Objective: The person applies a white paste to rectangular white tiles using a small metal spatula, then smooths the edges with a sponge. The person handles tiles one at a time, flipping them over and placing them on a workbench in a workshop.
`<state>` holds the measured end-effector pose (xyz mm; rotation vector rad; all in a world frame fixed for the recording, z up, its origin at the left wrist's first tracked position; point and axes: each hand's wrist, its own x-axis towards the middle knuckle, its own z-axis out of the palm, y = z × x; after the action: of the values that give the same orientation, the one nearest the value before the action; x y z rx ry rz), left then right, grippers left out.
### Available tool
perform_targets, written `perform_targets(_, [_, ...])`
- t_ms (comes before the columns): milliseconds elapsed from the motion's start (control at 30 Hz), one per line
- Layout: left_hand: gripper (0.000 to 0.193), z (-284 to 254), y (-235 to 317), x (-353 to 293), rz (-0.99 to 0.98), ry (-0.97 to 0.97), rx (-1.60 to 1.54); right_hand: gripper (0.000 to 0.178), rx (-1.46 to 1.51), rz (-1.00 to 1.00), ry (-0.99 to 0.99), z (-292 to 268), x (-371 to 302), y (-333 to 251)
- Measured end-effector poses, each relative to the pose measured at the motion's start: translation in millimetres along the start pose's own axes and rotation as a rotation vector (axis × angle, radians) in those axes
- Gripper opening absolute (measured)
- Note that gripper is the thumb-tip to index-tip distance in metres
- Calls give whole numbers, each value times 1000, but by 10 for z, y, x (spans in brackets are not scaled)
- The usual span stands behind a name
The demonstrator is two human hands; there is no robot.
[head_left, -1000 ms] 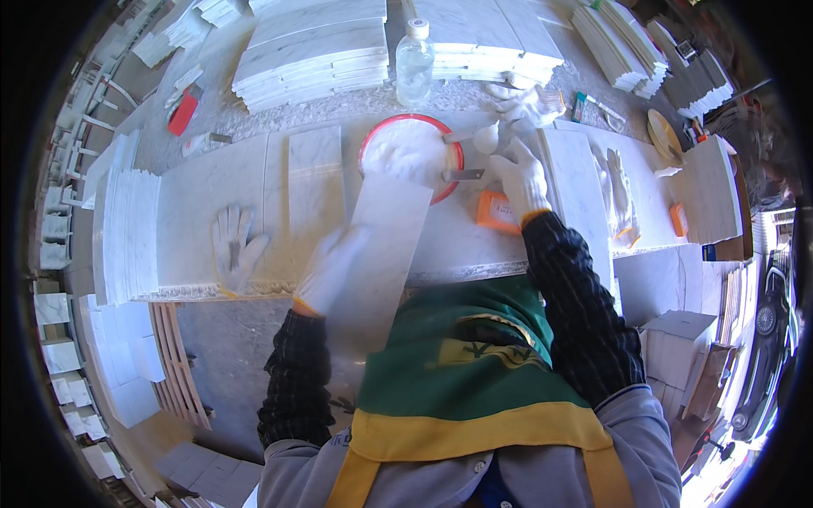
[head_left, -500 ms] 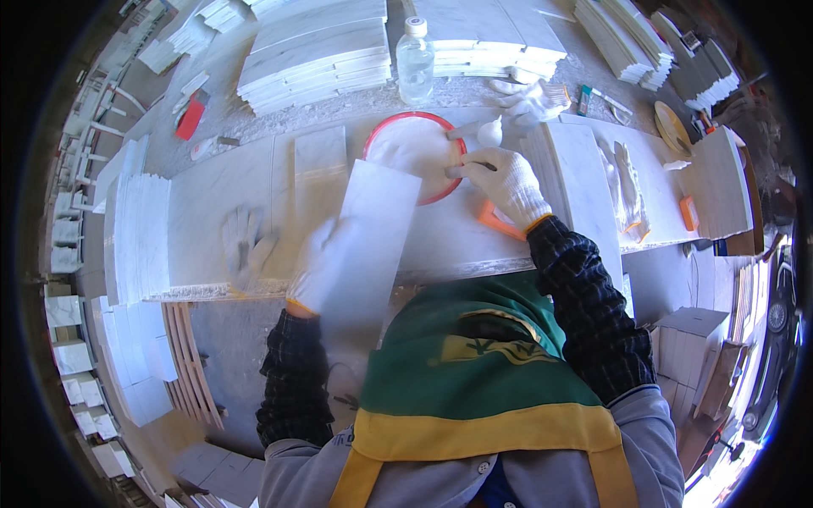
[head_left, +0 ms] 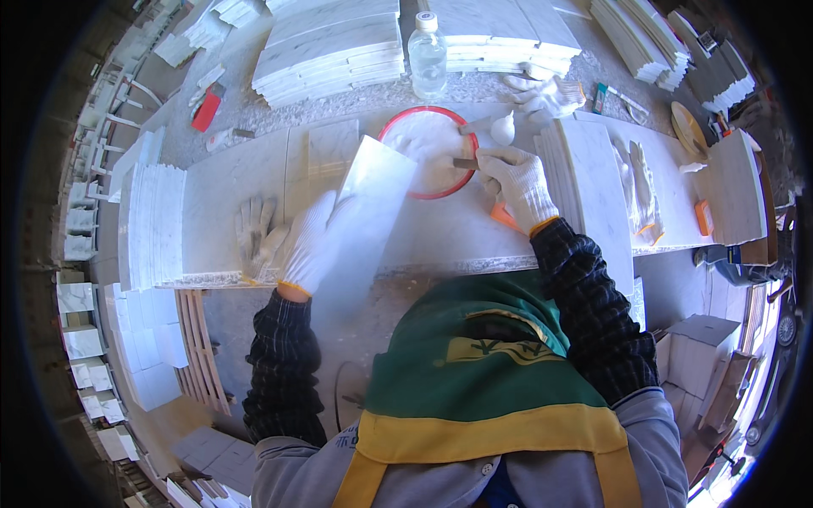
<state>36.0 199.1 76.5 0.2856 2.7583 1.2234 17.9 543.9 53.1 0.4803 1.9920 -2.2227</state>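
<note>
1. The left hand [head_left: 309, 244], in a white knitted glove, is partly closed on the left side of a long, pale rectangular stone tile [head_left: 373, 196]; fingers under it cannot be seen. The tile slants over the bench [head_left: 453, 237], its near end past the front edge.
2. The right hand [head_left: 520, 182], gloved alike, is nearly closed – fingertips pinched on a small, flat, dark scraper [head_left: 464, 163] reaching over the right rim of a round, red-rimmed bowl [head_left: 439, 196].
3. The bowl, holding a soft-looking white substance [head_left: 421, 140], sits back from the bench's front edge, just beyond the tile's far end; whether they touch, I cannot tell.
4. The step in hand appears to be working the white substance with the scraper. The next move probably calls for a loaded blade – and a steady tile.
</note>
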Motion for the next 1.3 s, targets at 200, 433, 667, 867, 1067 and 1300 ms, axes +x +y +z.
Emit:
perform_targets(200, [42, -8, 220, 110, 75, -1, 237, 26, -315, -421, 3, 218, -11, -226])
perform_targets(433, [39, -85, 603, 206, 37, -117, 339, 21, -704, -701, 130, 256, -90, -203])
perform_targets(667, [34, -179, 861, 144, 1, -95, 672, 26, -983, -764, 184, -24, -174, -11])
perform_targets(867, [35, -412, 619, 144, 32, -51, 383, 21, -201, -378, 136, -47, -271, 36])
perform_targets(1067, [48, -464, 69, 13, -181, -269, -203, 15, 295, 102, -63, -137, -494, 100])
perform_targets(1300, [62, -318, -157, 134, -274, -340, 220, 34, 169, 276, -297, -43, -731, 189])
